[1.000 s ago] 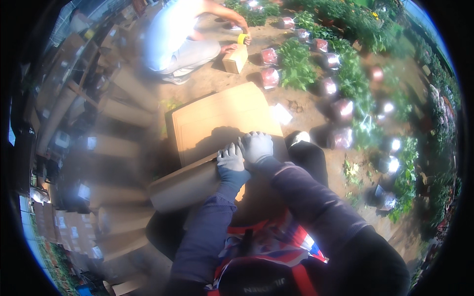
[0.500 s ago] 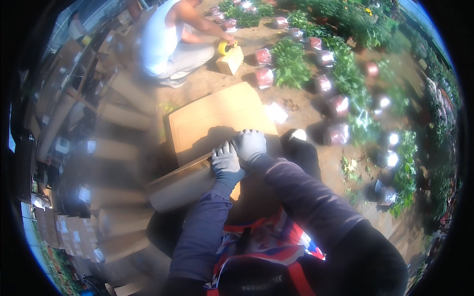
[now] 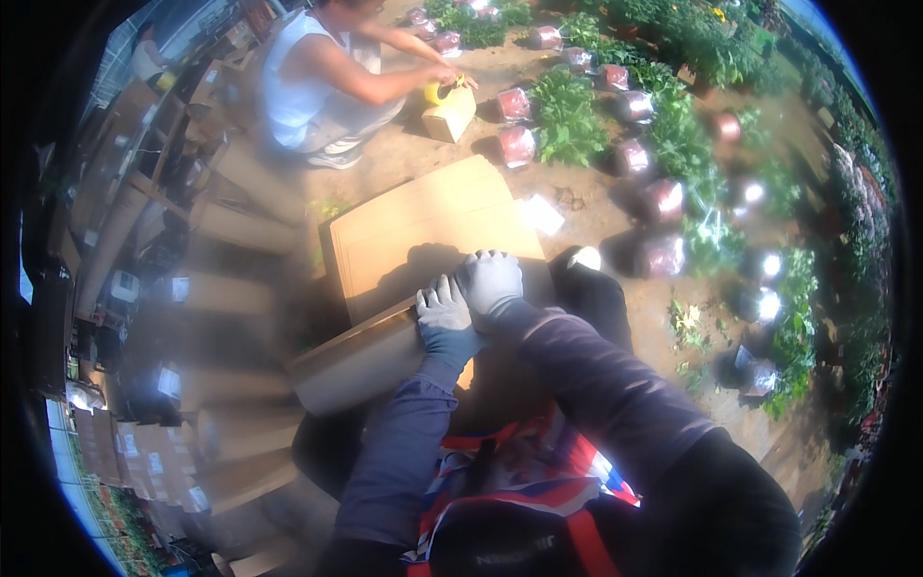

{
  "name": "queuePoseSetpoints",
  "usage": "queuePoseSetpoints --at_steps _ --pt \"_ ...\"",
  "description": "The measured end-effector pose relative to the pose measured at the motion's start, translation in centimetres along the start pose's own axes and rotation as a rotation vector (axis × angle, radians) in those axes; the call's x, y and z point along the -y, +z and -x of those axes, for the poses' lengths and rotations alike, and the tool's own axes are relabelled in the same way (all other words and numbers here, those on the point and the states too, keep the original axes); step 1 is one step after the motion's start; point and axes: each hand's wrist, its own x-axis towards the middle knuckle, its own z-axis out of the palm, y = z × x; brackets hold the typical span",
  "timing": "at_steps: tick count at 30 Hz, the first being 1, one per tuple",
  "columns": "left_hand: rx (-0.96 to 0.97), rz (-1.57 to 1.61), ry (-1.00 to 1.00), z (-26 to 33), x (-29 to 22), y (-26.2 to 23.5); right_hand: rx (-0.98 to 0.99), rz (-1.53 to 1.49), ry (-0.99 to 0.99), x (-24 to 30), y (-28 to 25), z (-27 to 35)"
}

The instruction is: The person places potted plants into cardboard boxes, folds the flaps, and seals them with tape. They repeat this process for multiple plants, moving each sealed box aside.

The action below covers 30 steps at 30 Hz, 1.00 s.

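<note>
Both my hands wear grey gloves and sit side by side on the upper edge of a brown cardboard box (image 3: 358, 363) between my knees. My left hand (image 3: 445, 315) has its fingers bent over that edge. Just beyond and to its right, my right hand (image 3: 492, 284) is closed against the same box, touching the left. My forearms cover part of the box. Past my hands lies a stack of flat cardboard sheets (image 3: 423, 216) on the ground, with my shadow across it.
A crouching person (image 3: 322, 82) at the upper left holds a yellow tape dispenser (image 3: 444, 90) on a small carton (image 3: 450, 117). Leafy plants (image 3: 567, 120) with wrapped pots (image 3: 516, 146) lie in rows at the right. Cardboard cartons (image 3: 231, 288) line the left. A white sheet (image 3: 543, 215) lies near my foot.
The crouching person has leaned forward and brought the second hand to the tape and small carton. My hands stay on the box edge, with only a slight shift of the view.
</note>
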Motion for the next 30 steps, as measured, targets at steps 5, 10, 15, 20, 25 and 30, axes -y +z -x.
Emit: queuePoseSetpoints --at_steps 5,10,15,20,25,30 --pt "-0.043 0.008 0.014 0.2 0.1 0.3 -0.014 0.018 -0.015 0.2 -0.5 0.3" --pt "-0.110 0.014 0.024 0.1 0.2 0.8 -0.016 -0.004 -0.002 0.4 -1.1 0.4" --pt "-0.126 0.045 0.022 0.0 0.2 1.3 -0.018 0.012 -0.011 0.6 -1.5 0.5" --pt "-0.118 0.026 0.032 0.1 0.3 1.1 0.028 0.014 -0.003 0.6 -1.6 0.4" --pt "-0.113 0.035 0.040 0.2 0.4 0.9 0.051 0.009 -0.012 0.5 -1.5 0.4" --pt "-0.122 0.060 0.042 0.2 0.4 1.0 0.039 0.019 -0.004 0.4 -1.3 0.2"
